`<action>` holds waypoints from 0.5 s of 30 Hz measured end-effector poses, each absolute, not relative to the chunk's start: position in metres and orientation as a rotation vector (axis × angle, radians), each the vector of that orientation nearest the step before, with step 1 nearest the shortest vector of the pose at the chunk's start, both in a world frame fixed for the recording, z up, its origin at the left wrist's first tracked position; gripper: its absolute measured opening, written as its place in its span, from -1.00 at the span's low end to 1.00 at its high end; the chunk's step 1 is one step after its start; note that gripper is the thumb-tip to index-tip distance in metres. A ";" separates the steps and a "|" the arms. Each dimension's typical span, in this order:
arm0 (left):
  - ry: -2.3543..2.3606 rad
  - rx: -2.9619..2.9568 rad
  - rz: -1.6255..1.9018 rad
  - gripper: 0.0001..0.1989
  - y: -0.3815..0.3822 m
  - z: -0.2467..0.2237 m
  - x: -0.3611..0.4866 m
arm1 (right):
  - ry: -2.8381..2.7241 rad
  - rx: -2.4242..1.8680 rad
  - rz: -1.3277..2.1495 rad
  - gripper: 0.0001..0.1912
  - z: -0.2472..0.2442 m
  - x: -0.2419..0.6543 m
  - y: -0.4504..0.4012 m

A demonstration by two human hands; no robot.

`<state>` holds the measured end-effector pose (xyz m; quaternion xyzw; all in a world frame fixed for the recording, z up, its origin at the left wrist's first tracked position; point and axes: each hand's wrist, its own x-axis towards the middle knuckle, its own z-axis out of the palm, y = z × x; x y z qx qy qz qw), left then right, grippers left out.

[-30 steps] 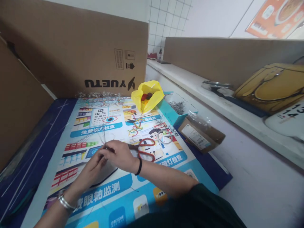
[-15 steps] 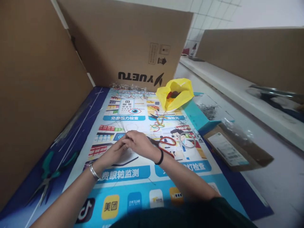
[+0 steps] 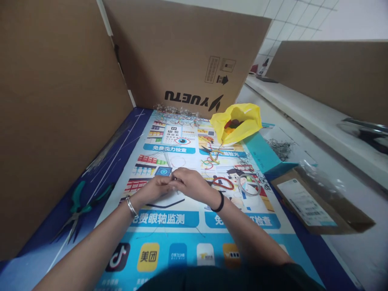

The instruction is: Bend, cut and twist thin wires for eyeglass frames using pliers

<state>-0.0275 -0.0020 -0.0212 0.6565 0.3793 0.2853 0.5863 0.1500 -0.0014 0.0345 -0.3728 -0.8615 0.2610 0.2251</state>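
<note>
My left hand [image 3: 154, 189], with a silver bangle at the wrist, is closed in a pinch over the middle of the printed sheet. Against it is my right hand [image 3: 194, 185], a black band at its wrist, its thumb and fingers also pinched together. Thin wires [image 3: 166, 158] stick out past the fingertips on the far side; the ends between the fingers are hidden. Just right of my right hand lie scissors with a red handle [image 3: 233, 186], partly covered by that hand. Beside them is a pale wire coil [image 3: 249, 194].
Green-handled pliers [image 3: 79, 210] lie at the left. Farther back stand a yellow bag [image 3: 251, 125] and colored cords [image 3: 212, 163]. Wire scraps [image 3: 176, 111] line the tall cardboard [image 3: 169, 48]. A blue-green box [image 3: 263, 151] and a brown carton [image 3: 348, 218] stand right.
The view has swung, so the surroundings sit farther right. My right hand's fingers have shifted off the left hand's, and the fingertips now meet in a pinch.
</note>
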 end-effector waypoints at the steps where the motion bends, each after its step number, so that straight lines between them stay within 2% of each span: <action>1: 0.894 1.533 0.685 -0.70 -0.003 -0.020 -0.027 | -2.362 -1.017 0.757 -0.94 0.034 0.151 -0.001; 7: 0.914 1.628 0.673 -0.67 -0.002 -0.017 -0.028 | -2.200 -0.920 1.237 -0.77 0.024 0.160 0.006; 15: 0.933 1.775 0.552 -0.69 0.002 -0.023 -0.030 | -2.297 -1.002 1.155 -0.79 0.022 0.162 0.007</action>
